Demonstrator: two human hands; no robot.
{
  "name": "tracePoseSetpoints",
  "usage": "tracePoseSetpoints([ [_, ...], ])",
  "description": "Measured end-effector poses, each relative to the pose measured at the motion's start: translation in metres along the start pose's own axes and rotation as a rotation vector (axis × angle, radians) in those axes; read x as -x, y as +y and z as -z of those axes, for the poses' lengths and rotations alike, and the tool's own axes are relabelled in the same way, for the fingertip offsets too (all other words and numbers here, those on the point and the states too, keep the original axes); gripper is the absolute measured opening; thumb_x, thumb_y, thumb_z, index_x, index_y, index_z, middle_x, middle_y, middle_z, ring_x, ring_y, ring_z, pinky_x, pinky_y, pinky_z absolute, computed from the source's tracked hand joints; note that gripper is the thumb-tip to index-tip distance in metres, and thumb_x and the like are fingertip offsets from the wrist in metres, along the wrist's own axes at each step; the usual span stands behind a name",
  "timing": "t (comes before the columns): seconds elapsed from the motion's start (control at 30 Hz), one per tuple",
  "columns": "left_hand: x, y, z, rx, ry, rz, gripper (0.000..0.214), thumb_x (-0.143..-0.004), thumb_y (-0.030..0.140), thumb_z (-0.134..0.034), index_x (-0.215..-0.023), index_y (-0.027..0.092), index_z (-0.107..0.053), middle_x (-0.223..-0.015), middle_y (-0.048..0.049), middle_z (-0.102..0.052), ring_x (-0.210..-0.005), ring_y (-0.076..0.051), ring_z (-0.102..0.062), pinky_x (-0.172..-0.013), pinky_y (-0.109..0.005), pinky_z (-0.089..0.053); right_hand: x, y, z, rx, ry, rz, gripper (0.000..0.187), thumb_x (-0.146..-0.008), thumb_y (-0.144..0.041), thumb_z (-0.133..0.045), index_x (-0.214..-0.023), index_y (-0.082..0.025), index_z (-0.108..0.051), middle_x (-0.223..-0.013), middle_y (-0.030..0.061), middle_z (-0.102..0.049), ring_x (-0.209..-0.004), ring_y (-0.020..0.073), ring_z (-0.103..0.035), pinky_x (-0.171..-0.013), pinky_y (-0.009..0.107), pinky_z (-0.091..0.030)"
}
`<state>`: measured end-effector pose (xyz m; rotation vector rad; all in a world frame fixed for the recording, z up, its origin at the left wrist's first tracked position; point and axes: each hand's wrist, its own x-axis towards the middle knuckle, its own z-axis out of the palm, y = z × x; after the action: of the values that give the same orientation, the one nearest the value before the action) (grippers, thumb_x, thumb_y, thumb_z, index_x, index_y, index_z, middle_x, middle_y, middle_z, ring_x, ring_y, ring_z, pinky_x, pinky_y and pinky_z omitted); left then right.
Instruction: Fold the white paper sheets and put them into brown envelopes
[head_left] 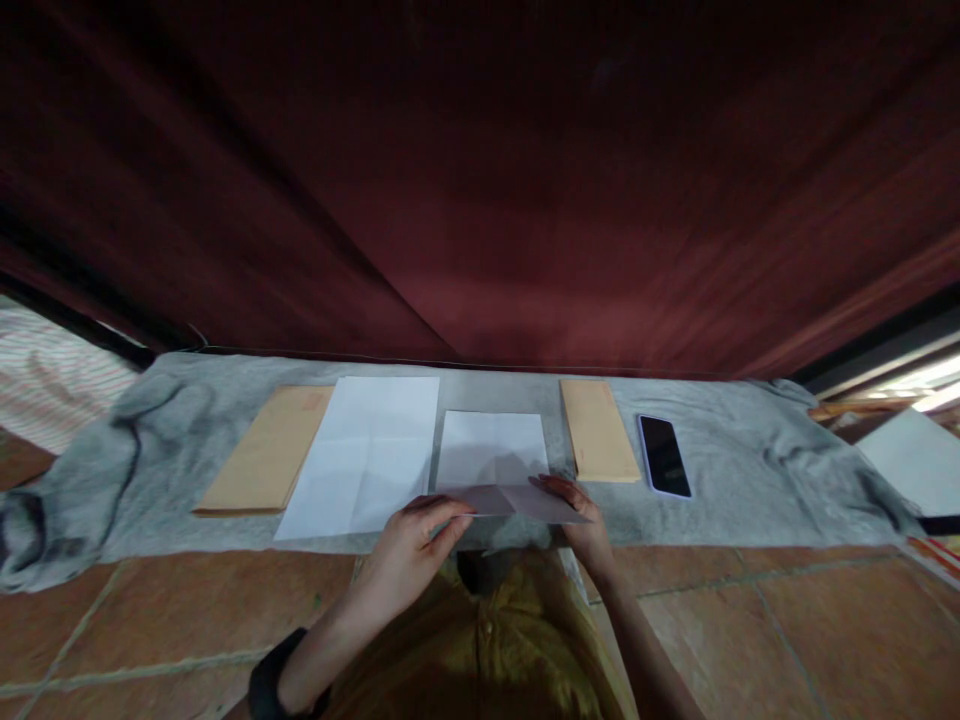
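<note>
A white sheet of paper (pixel 491 448) lies on the grey cloth (pixel 720 460) in front of me, its near edge lifted and folded up toward me. My left hand (pixel 411 552) pinches that lifted edge at its left end, fingers closed on it. My right hand (pixel 581 520) holds the same edge at its right end, fingers curled over the fold. A larger creased white sheet (pixel 364 455) lies flat just left of it.
Brown envelopes lie on the cloth, one at the left (pixel 268 450) and one at the right (pixel 598 430). A dark phone (pixel 664 456) rests beside the right envelope. A dark red curtain (pixel 480 180) hangs behind. Terracotta floor tiles (pixel 750 620) surround me.
</note>
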<state>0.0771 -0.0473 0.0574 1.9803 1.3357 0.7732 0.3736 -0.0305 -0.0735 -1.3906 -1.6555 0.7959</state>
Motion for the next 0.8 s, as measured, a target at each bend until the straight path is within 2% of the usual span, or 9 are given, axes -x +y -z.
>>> tracePoseSetpoints([
  [0.13, -0.005, -0.016, 0.003, 0.066, 0.055, 0.089, 0.025, -0.094, 0.039, -0.055, -0.101, 0.025, -0.075, -0.099, -0.002, -0.078, -0.093, -0.019, -0.073, -0.086, -0.03, -0.056, -0.005, -0.007, -0.001, 0.084, 0.004, -0.075, 0.026, -0.09, -0.031, -0.052, -0.101, -0.024, -0.076, -0.108, 0.0077, -0.077, -0.104, 0.0243, -0.07, -0.096, 0.04, -0.054],
  [0.2, -0.013, -0.027, 0.003, 0.128, 0.11, 0.152, 0.033, -0.091, 0.041, -0.059, -0.117, 0.024, -0.07, -0.107, -0.0039, -0.077, -0.099, -0.02, -0.072, -0.088, -0.031, -0.056, -0.008, -0.009, -0.004, 0.139, 0.051, -0.12, 0.028, -0.092, -0.037, -0.051, -0.097, -0.022, -0.075, -0.102, 0.0086, -0.077, -0.098, 0.0247, -0.071, -0.09, 0.038, -0.055],
  [0.27, -0.022, -0.039, 0.0, 0.171, 0.173, 0.21, 0.052, -0.087, 0.042, -0.064, -0.135, 0.023, -0.059, -0.109, -0.0044, -0.076, -0.099, -0.02, -0.071, -0.088, -0.032, -0.056, -0.013, -0.01, -0.007, 0.183, 0.059, -0.151, 0.032, -0.094, -0.042, -0.049, -0.095, -0.022, -0.073, -0.097, 0.0083, -0.077, -0.091, 0.0239, -0.072, -0.084, 0.035, -0.055],
  [0.37, -0.034, -0.058, -0.009, 0.175, 0.244, 0.293, 0.071, -0.083, 0.038, -0.069, -0.148, 0.021, -0.045, -0.107, -0.0039, -0.074, -0.094, -0.019, -0.07, -0.088, -0.034, -0.056, -0.018, -0.009, -0.01, 0.242, 0.07, -0.183, 0.036, -0.095, -0.047, -0.046, -0.088, -0.021, -0.071, -0.087, 0.0076, -0.076, -0.079, 0.0219, -0.071, -0.073, 0.031, -0.053],
  [0.5, -0.044, -0.08, -0.028, 0.187, 0.274, 0.355, 0.077, -0.084, 0.032, -0.065, -0.154, 0.021, -0.034, -0.102, -0.0038, -0.073, -0.085, -0.019, -0.071, -0.08, -0.034, -0.057, -0.023, -0.009, -0.013, 0.289, 0.092, -0.201, 0.036, -0.094, -0.048, -0.044, -0.085, -0.021, -0.067, -0.078, 0.0056, -0.073, -0.069, 0.0199, -0.067, -0.065, 0.028, -0.048],
  [0.57, -0.047, -0.087, -0.038, 0.157, 0.293, 0.353, 0.078, -0.086, 0.03, -0.063, -0.156, 0.023, -0.031, -0.096, -0.0014, -0.072, -0.08, -0.018, -0.07, -0.078, -0.033, -0.057, -0.024, -0.009, -0.015, 0.332, 0.112, -0.21, 0.034, -0.094, -0.046, -0.044, -0.087, -0.022, -0.066, -0.076, 0.0039, -0.071, -0.068, 0.0193, -0.067, -0.063, 0.027, -0.047],
  [0.67, -0.051, -0.095, -0.051, 0.066, 0.323, 0.351, 0.076, -0.087, 0.028, -0.063, -0.156, 0.024, -0.031, -0.091, 0.0004, -0.07, -0.073, -0.016, -0.067, -0.076, -0.032, -0.056, -0.026, -0.012, -0.019, 0.402, 0.141, -0.221, 0.029, -0.095, -0.041, -0.044, -0.101, -0.023, -0.066, -0.081, 0.0035, -0.072, -0.072, 0.0202, -0.069, -0.064, 0.027, -0.048],
  [0.8, -0.054, -0.1, -0.06, -0.011, 0.324, 0.302, 0.071, -0.088, 0.02, -0.059, -0.154, 0.024, -0.035, -0.1, -0.0027, -0.068, -0.081, -0.017, -0.067, -0.079, -0.032, -0.056, -0.028, -0.014, -0.024, 0.489, 0.145, -0.237, 0.034, -0.097, -0.036, -0.044, -0.123, -0.023, -0.06, -0.092, 0.005, -0.074, -0.079, 0.0216, -0.072, -0.068, 0.028, -0.051],
])
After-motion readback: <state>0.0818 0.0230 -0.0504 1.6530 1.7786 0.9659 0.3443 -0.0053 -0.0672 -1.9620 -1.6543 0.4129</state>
